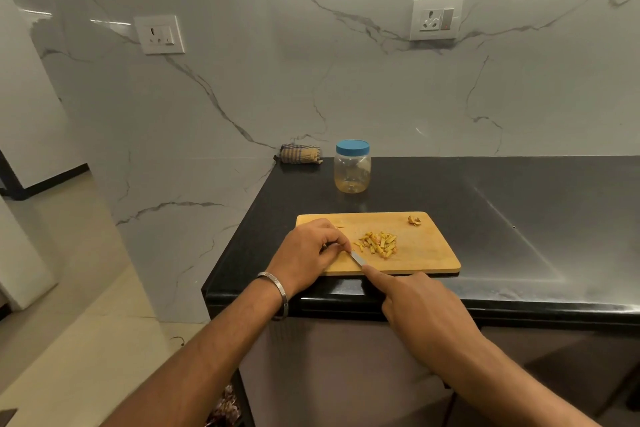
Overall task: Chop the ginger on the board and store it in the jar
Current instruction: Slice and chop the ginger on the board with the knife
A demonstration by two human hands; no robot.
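A marble-veined wall (311, 80) with two sockets (159, 34) backs a black counter (485, 218), where a wooden board (422, 253) lies at the near edge. Behind the board, apart from it, stands a clear jar (352, 170) with its blue lid (352, 147) on, and a folded cloth (300, 153) sits by the wall to its left. On the board, the left hand (308, 250), fingers curled, rests on its near left part and the right hand (422, 308) grips a knife (356, 258), forefinger along the blade, just left of the pile of chopped ginger (378, 244); a scrap (414, 220) lies at the far corner.
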